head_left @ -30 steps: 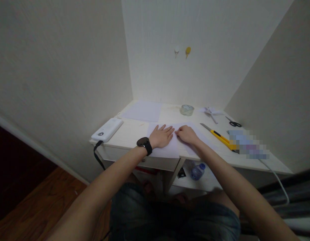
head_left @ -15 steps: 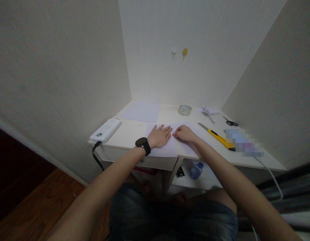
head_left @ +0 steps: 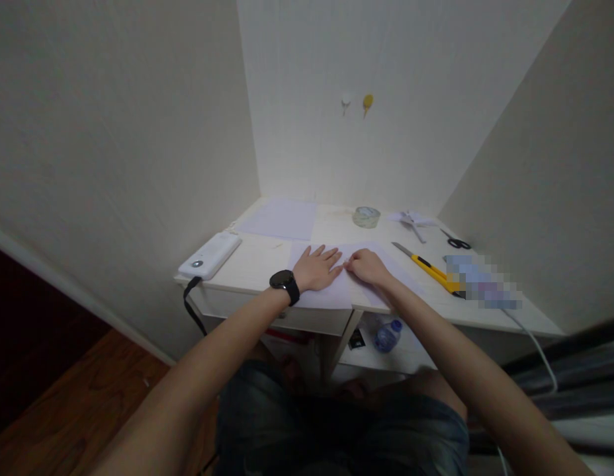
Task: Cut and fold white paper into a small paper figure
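The left hand lies flat with fingers spread, palm pressed down on a sheet of white paper, a black round-faced watch strapped at the wrist. Just beside it, the right hand is curled, its fingertips bunched together and pressing on the same sheet close to the left fingertips; whether it pinches an edge or a fold, I cannot tell. The paper is thin, smooth and matte, lying at the near edge of a pale wood-grain desk and reaching under both hands.

Further out, a second flat sheet rests toward the back left corner. A white rounded power bank sits at the left edge with a black cord hanging down. Behind the hands stands a clear roll of tape. To the right lie a yellow utility knife with its blade out, some crumpled paper scraps and black-handled scissors. A plastic bottle lies on the shelf beneath.
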The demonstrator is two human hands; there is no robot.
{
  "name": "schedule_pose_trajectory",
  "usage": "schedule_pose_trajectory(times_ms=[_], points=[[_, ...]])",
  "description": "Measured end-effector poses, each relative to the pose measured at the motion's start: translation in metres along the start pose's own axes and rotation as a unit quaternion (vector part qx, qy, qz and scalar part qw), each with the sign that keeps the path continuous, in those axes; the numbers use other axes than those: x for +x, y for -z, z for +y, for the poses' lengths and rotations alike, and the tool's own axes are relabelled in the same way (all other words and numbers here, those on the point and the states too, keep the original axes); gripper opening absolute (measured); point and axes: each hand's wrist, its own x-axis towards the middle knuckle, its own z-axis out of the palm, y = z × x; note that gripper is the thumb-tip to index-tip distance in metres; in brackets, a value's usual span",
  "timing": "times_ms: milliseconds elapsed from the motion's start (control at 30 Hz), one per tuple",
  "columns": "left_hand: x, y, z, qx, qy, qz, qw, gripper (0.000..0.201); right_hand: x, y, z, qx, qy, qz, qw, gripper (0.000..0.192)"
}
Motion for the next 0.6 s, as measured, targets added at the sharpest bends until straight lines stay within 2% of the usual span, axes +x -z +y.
schedule_pose_trajectory(times_ms=[600], points=[[0.0000, -0.0008, 0.0010, 0.029, 0.001, 0.002, 1.000, 0.062, -0.0057, 0.0021, -0.0044, -0.047, 0.023, -0.024, 0.998, 0.030]])
